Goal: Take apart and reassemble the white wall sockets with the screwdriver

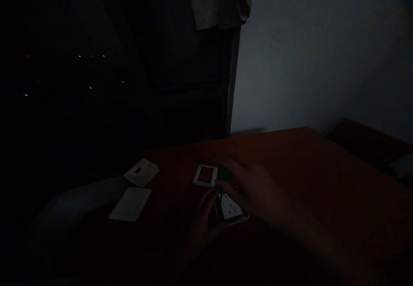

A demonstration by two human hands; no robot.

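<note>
On the counter, lower centre of the frame, the left hand's grip clamps a white slotted panel, seemingly to steady it. The right hand's grip pinches a smaller green handle, likely for control.

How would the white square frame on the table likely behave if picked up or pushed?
The white frame probably weighs little, being thin-rimmed around an open middle. It looks stiff, since its edges run straight. Lying flat on the table, it would likely slide rather than tip or roll.
</note>
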